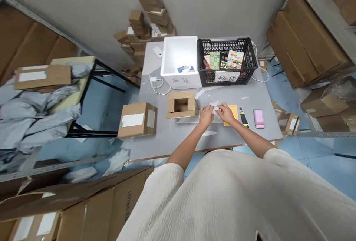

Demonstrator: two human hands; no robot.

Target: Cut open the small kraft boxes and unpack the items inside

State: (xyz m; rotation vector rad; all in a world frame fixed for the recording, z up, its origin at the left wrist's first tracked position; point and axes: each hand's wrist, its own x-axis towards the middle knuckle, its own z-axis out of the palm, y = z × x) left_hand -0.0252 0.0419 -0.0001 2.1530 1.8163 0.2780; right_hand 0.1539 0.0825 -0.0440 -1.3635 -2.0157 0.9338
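Note:
My left hand (pixel 206 115) and my right hand (pixel 225 112) meet over the grey table (pixel 172 139), both closed on a crumpled piece of white paper (pixel 215 110) between them. A yellow envelope (pixel 234 112) lies partly beneath my right hand. Just left of my left hand stands a small cardboard box (pixel 181 104) with its flaps open. To the right of the envelope are a black and yellow utility knife (pixel 244 117) and a pink item (pixel 259 118). A closed carton (pixel 137 119) with white labels sits at the table's left edge.
At the back of the table stand a white foam box (pixel 181 80) and a black crate (pixel 205 76) holding books and packets. White cables lie beside them. Grey parcels (pixel 52 118) cover a side table at left; cartons (pixel 308 40) line the right.

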